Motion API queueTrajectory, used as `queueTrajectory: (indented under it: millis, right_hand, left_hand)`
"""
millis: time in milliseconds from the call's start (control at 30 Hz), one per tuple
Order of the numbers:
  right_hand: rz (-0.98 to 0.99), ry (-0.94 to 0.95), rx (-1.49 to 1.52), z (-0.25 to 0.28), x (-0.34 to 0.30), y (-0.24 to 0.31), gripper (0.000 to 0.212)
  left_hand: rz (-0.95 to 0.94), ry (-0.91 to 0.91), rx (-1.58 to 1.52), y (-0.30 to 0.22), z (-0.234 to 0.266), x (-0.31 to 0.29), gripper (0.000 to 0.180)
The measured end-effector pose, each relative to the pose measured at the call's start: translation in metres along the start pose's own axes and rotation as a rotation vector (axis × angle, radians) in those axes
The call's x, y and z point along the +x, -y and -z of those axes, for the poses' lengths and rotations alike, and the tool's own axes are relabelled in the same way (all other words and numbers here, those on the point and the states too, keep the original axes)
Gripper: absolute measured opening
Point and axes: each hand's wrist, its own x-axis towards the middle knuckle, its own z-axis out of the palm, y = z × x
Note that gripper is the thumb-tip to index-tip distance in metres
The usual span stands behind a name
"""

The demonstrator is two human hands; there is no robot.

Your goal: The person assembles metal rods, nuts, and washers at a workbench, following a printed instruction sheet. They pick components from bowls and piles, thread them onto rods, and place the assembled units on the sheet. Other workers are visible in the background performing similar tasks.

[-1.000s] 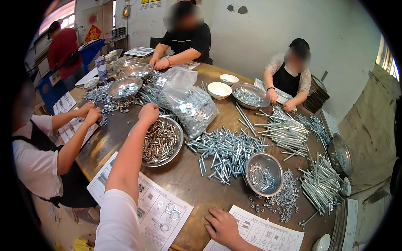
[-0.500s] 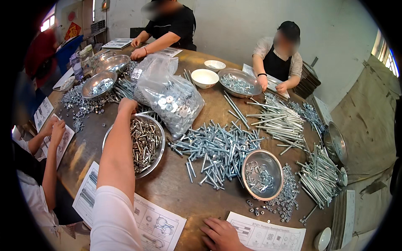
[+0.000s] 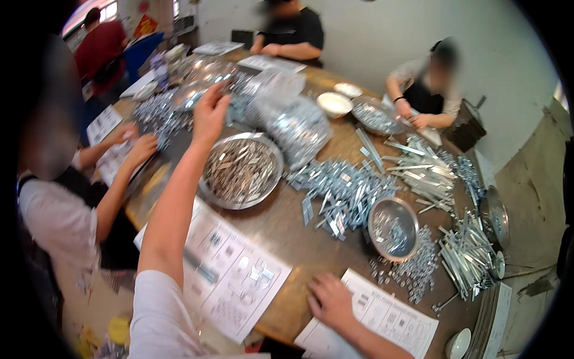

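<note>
Steel bowl (image 3: 242, 170) sits below the raised, loosely curled, seemingly empty left hand (image 3: 209, 113); right hand (image 3: 330, 299), flat, should steady the sheet (image 3: 382, 317).

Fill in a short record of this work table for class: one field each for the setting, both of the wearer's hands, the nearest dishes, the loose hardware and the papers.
setting: round wooden table with several people seated around it
left hand: raised above the table, fingers loosely open, holding nothing that I can make out
right hand: resting flat on a printed sheet
nearest dishes: large metal bowl of small metal parts; smaller metal bowl
loose hardware: pile of long bolts; clear bag of washers
papers: diagram sheet at the near edge
</note>
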Motion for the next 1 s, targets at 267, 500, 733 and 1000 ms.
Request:
queueTrajectory:
  millis: [267, 500, 733, 1000]
  right_hand:
    - [-0.047, -0.144, 0.371, 0.022, 0.017, 0.041, 0.023]
    - [-0.112, 0.414, 0.826, 0.007, 0.065, 0.164, 0.036]
    - [-0.071, 0.282, 0.601, -0.084, 0.098, 0.210, 0.039]
    - [0.003, 0.214, 0.380, -0.122, 0.130, 0.238, 0.033]
  left_hand:
    - [-0.438, 0.751, 0.476, -0.174, 0.145, -0.148, 0.026]
    - [-0.595, 0.847, 0.633, -0.190, 0.212, -0.226, 0.025]
    - [0.114, 0.315, 0.874, -0.126, 0.283, -0.246, 0.036]
    - [0.400, 0.296, 0.719, -0.030, 0.318, -0.235, 0.026]
